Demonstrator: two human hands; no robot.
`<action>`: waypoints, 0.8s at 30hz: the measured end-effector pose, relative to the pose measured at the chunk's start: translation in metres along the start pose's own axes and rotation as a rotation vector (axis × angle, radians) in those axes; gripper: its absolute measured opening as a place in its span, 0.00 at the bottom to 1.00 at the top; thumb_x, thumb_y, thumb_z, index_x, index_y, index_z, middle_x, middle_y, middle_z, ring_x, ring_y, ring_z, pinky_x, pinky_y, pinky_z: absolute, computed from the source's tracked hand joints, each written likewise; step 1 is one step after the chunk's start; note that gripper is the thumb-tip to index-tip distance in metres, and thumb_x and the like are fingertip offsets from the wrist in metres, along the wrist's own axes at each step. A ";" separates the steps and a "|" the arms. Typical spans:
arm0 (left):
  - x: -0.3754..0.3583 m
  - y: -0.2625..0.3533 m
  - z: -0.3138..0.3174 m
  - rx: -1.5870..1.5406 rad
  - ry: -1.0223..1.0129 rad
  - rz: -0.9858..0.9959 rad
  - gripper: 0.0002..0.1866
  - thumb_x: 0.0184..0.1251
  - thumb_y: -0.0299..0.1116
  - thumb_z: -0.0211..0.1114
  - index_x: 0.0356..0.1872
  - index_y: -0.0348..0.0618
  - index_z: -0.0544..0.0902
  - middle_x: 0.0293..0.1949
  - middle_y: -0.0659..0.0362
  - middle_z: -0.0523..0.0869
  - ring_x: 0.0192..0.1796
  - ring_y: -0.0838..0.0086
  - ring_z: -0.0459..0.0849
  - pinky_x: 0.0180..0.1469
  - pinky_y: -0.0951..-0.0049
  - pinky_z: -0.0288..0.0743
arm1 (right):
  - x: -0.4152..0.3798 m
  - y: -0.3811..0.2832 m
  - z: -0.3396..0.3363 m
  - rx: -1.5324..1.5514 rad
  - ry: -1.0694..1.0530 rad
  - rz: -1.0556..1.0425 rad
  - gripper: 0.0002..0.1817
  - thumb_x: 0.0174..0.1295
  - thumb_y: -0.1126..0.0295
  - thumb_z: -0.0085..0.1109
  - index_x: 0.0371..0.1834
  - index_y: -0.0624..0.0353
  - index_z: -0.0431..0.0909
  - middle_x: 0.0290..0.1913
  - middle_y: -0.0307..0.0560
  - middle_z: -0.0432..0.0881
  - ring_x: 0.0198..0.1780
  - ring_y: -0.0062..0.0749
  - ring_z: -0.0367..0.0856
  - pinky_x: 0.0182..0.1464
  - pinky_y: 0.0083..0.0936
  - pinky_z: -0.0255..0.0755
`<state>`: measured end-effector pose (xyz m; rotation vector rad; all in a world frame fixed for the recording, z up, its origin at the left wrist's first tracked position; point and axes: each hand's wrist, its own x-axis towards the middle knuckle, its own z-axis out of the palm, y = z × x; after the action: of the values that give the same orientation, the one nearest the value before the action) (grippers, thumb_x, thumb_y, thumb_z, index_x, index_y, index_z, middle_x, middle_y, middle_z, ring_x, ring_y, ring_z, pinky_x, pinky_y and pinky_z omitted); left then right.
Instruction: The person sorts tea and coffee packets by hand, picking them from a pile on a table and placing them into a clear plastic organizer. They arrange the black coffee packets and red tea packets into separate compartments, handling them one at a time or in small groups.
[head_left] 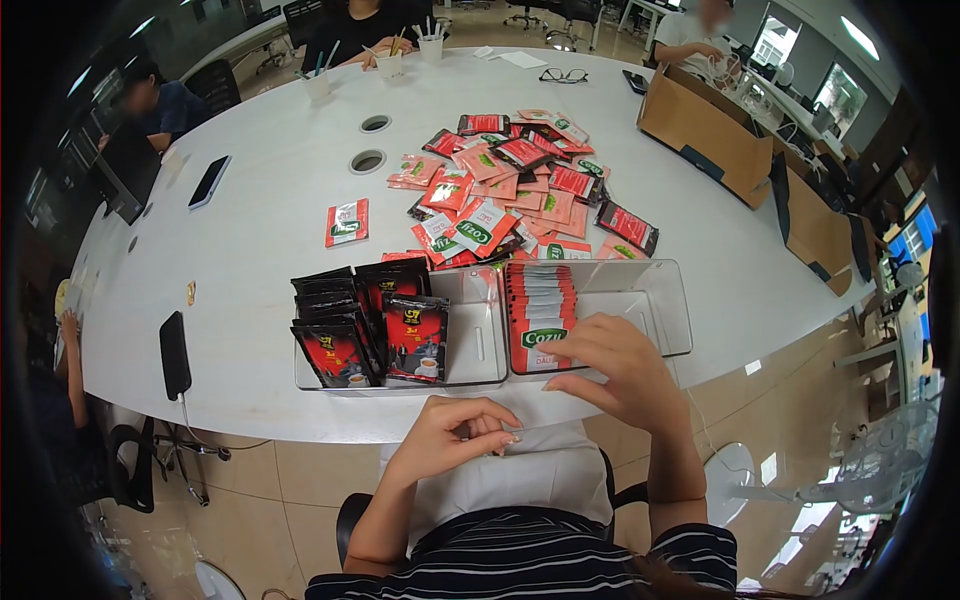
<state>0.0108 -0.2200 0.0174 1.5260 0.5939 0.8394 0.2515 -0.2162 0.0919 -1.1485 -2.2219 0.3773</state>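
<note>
Just past the table's front edge, my right hand [622, 372] hovers over the right-hand clear plastic bin [655, 300], thumb and fingers apart. Its fingertips are right at the front packet of a row of red-and-white Cozy sachets [543, 338] standing upright along that bin's left side. My left hand [452, 436] rests low at the table edge, fingers curled in and thumb drawn against them, nothing showing in it. The left clear bin [478, 335] holds black-and-red G7 coffee sachets [415, 335], stacked upright in two rows.
Behind the bins lies a loose pile of mixed sachets [490, 185], with one lone Cozy sachet [347, 222] to its left. Phones [174, 355] lie on the left of the white table [270, 210]. An open cardboard box [705, 135] stands at right. Other people sit around.
</note>
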 end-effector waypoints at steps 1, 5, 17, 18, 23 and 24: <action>0.000 0.000 0.000 0.001 0.000 -0.005 0.07 0.60 0.25 0.71 0.39 0.38 0.86 0.22 0.61 0.85 0.21 0.87 0.77 0.24 0.84 0.64 | -0.001 0.001 -0.002 0.008 0.030 0.001 0.18 0.50 0.67 0.72 0.45 0.58 0.83 0.39 0.43 0.84 0.43 0.40 0.78 0.48 0.32 0.70; -0.001 -0.002 0.000 -0.009 0.000 0.004 0.07 0.60 0.24 0.70 0.40 0.38 0.86 0.22 0.61 0.86 0.22 0.87 0.78 0.25 0.84 0.65 | -0.009 0.009 -0.014 -0.104 0.168 0.004 0.15 0.53 0.68 0.70 0.44 0.57 0.83 0.36 0.43 0.83 0.41 0.38 0.78 0.45 0.31 0.71; -0.002 -0.008 0.001 0.017 -0.007 0.051 0.07 0.63 0.22 0.67 0.41 0.34 0.86 0.23 0.61 0.85 0.25 0.85 0.82 0.26 0.86 0.68 | 0.052 0.186 -0.075 -0.413 -0.055 0.388 0.18 0.57 0.58 0.64 0.42 0.61 0.85 0.41 0.52 0.85 0.44 0.44 0.83 0.48 0.36 0.76; -0.003 -0.008 0.001 0.028 -0.008 0.048 0.07 0.63 0.23 0.67 0.42 0.34 0.86 0.23 0.61 0.85 0.25 0.85 0.82 0.26 0.86 0.68 | 0.049 0.195 -0.071 -0.484 -0.092 0.344 0.19 0.56 0.57 0.64 0.43 0.61 0.84 0.39 0.52 0.85 0.43 0.44 0.83 0.48 0.36 0.76; -0.003 -0.008 0.001 0.043 -0.007 0.057 0.07 0.63 0.23 0.67 0.42 0.34 0.86 0.23 0.60 0.85 0.25 0.85 0.83 0.26 0.86 0.68 | 0.060 0.202 -0.065 -0.758 -0.278 0.282 0.22 0.54 0.56 0.64 0.46 0.59 0.82 0.36 0.53 0.83 0.41 0.48 0.82 0.47 0.39 0.75; -0.003 -0.007 0.001 0.035 -0.010 0.054 0.07 0.63 0.23 0.67 0.41 0.34 0.86 0.23 0.60 0.85 0.25 0.85 0.83 0.26 0.86 0.69 | 0.061 0.203 -0.065 -0.781 -0.295 0.315 0.19 0.52 0.58 0.64 0.42 0.60 0.82 0.37 0.54 0.83 0.41 0.48 0.83 0.46 0.39 0.76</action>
<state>0.0108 -0.2222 0.0095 1.5832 0.5650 0.8656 0.3947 -0.0498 0.0642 -1.9622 -2.5233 -0.2580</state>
